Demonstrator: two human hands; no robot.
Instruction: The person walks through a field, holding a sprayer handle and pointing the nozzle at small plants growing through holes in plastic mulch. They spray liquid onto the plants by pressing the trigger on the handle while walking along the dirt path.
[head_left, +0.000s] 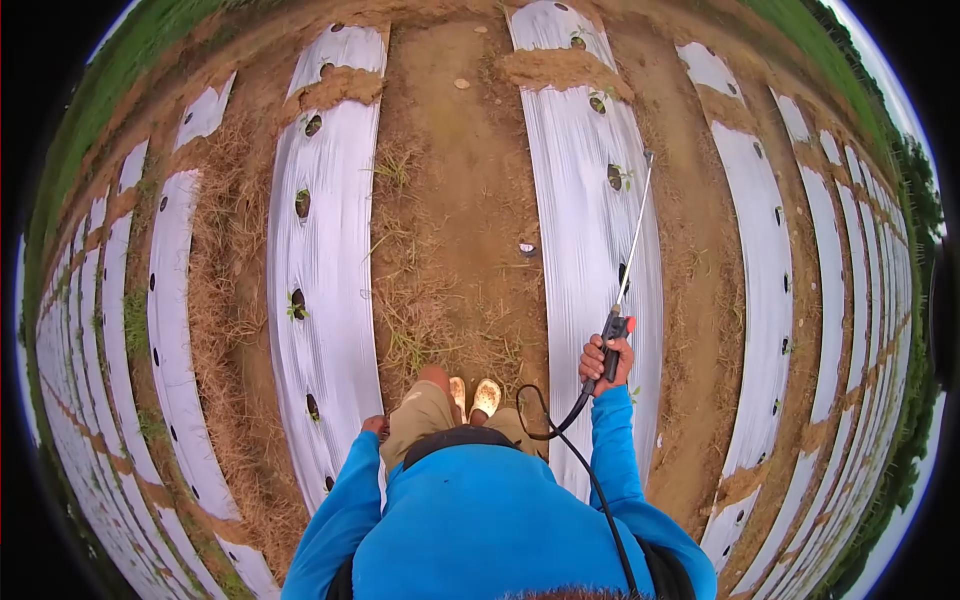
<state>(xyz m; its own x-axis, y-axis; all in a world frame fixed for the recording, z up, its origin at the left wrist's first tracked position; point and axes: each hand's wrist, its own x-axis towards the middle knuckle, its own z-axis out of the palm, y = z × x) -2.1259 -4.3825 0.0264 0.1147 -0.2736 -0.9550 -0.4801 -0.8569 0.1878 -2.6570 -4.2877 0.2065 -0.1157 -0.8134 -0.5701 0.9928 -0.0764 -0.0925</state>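
Observation:
My right hand (606,364) is wrapped round the black handle of a spray wand (637,238), whose thin metal tube points forward over the mulched bed on the right. A red part shows at the top of the handle, and a black hose (590,465) loops from its lower end back past my right arm. The wand's tip is close to a small green plant (617,178) in a hole of the plastic. My left hand (376,426) hangs low beside my left thigh, partly hidden by the sleeve; its fingers are too small to make out.
Long beds under silvery plastic (325,250) run forward on both sides, with seedlings in round holes. Between them lies a brown soil path (455,180) with dry grass, where my light shoes (487,397) stand. A small pale object (528,249) lies by the right bed.

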